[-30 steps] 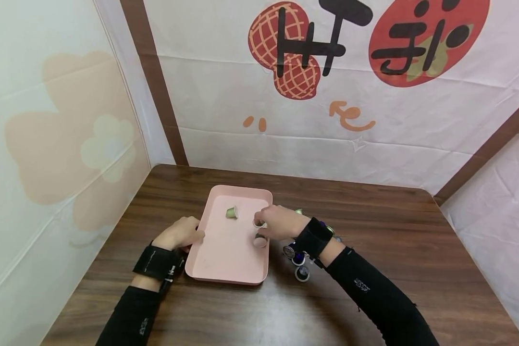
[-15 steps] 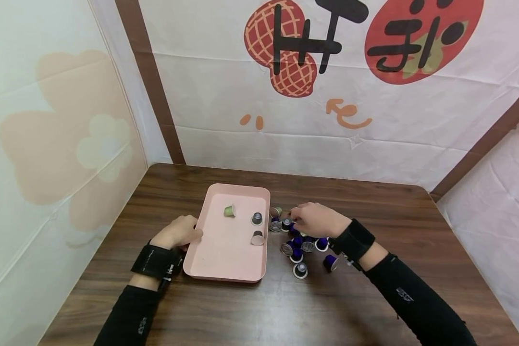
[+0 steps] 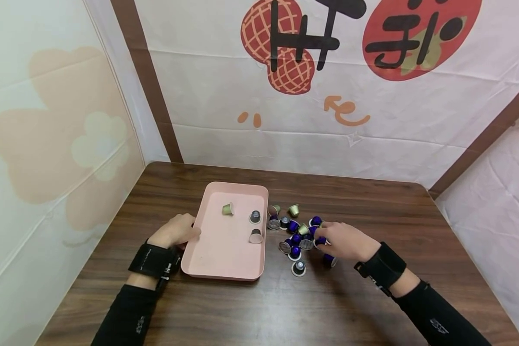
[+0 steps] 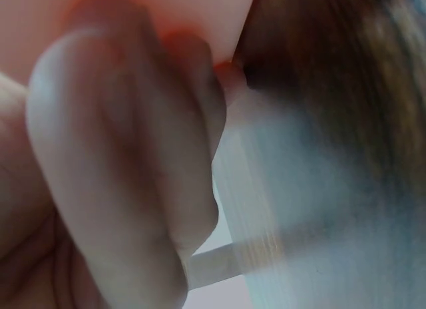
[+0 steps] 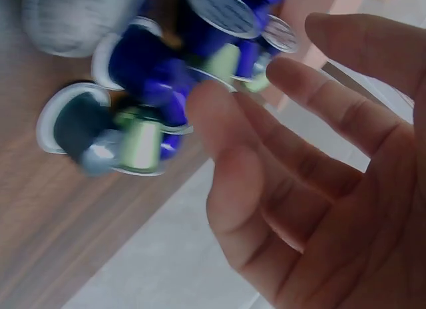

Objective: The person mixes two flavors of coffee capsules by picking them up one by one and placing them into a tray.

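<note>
My left hand (image 3: 176, 230) grips the left rim of a pink tray (image 3: 222, 262), thumb on top and fingers underneath, as the left wrist view (image 4: 120, 162) shows closely. On the tray lie a green coffee capsule (image 3: 228, 209), a grey-black capsule (image 3: 254, 217) standing on its lid, and a tipped capsule (image 3: 255, 236) with its pale lid facing me. To the right, my right hand (image 3: 346, 240) reaches over a loose pile of capsules. In the right wrist view its fingers are loosely bent with nothing visible between them, close to blue capsules (image 5: 150, 66) and a green one (image 5: 141, 144).
Several blue, green and dark capsules crowd against the tray's right side. One grey-topped capsule (image 3: 299, 268) stands at the pile's near side, and a blue capsule (image 3: 329, 260) lies below my right hand. The wooden table (image 3: 393, 226) meets a printed cloth wall (image 3: 302, 149) behind.
My right hand let go of the grey-black capsule on the tray, then moved right over the pile and towards me. My left hand has kept its grip on the tray.
</note>
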{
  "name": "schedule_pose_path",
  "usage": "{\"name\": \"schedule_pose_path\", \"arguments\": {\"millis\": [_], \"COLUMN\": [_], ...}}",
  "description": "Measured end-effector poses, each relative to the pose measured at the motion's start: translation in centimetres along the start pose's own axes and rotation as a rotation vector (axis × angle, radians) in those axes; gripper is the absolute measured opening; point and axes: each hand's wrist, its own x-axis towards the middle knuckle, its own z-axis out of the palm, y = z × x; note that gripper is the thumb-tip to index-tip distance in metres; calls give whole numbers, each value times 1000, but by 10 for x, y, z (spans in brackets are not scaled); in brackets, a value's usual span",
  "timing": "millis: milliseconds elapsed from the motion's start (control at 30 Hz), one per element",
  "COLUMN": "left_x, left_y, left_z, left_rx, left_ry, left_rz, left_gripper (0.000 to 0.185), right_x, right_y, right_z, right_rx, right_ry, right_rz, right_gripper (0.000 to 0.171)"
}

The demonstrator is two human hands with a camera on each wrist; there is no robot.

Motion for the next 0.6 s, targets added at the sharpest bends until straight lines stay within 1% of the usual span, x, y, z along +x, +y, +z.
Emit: {"name": "schedule_pose_path", "arguments": {"millis": [133,267,367,600], "left_x": [0,-2,-3,-3], "left_y": [1,1,0,-3], "left_z": [-1,-3,-3,-2], "left_rx": [-10,-17,-11,-4], "left_ry": [-1,-2,-3,-2], "left_rz": [-13,-13,-11,5], "left_gripper": [23,23,22,21], "right_x": [-14,-21,-23,-24], "right_y": [4,8,9,10], "right_z": [9,17,21,25], "right_rx": [-33,-43,-24,-5], "right_ry": [21,21,8,-33], "right_rz": [17,-20,-43,-42], "right_gripper": [19,15,17,23]}}
